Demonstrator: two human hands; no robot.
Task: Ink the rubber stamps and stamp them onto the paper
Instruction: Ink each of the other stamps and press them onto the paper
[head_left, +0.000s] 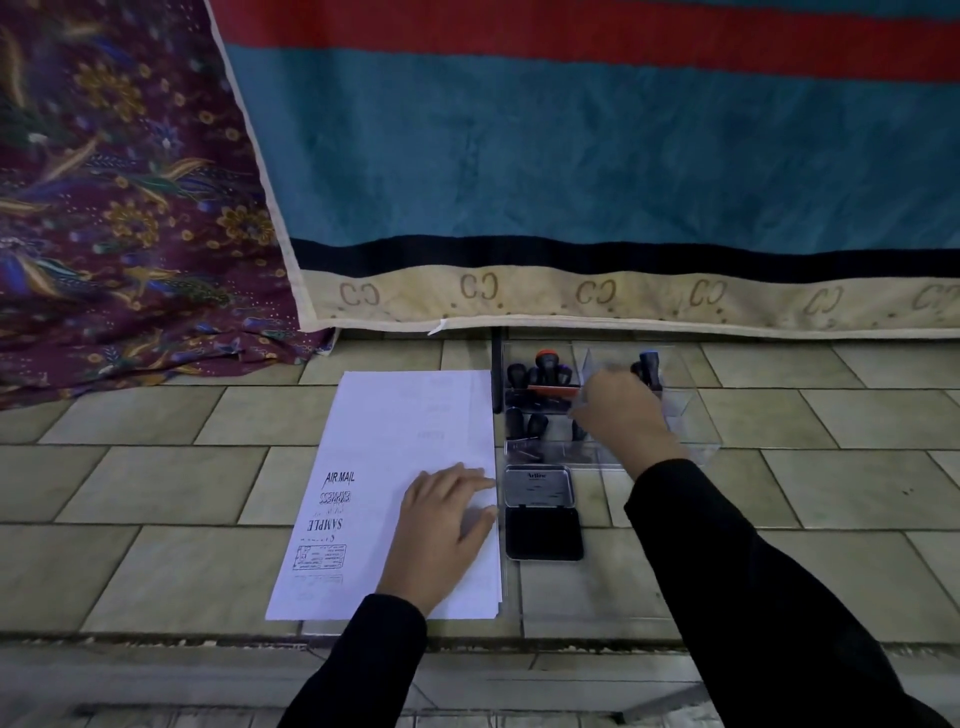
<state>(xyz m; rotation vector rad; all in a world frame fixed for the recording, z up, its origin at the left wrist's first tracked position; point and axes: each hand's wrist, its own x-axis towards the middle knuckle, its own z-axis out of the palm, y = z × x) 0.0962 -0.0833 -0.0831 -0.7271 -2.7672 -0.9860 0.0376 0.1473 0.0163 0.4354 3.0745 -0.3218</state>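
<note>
Two hands in frame. Left hand (445, 525) lies flat, fingers spread, on the paper (400, 467), stamped marks just to its left. Right hand (621, 413) reaches into the clear organizer (696, 415) among the rubber stamps (540, 371); can't tell if it's closed on one. Open ink pad (543, 532) sits between the hands on the tiled floor (156, 488).

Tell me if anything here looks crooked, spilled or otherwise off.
The stamped marks on the paper are uneven: AIR MAIL sits slanted, and EXPRESS below it looks smeared or doubled. Nothing looks spilled; the ink pad lies open beside the sheet and the stamps stand in their clear tray.
</note>
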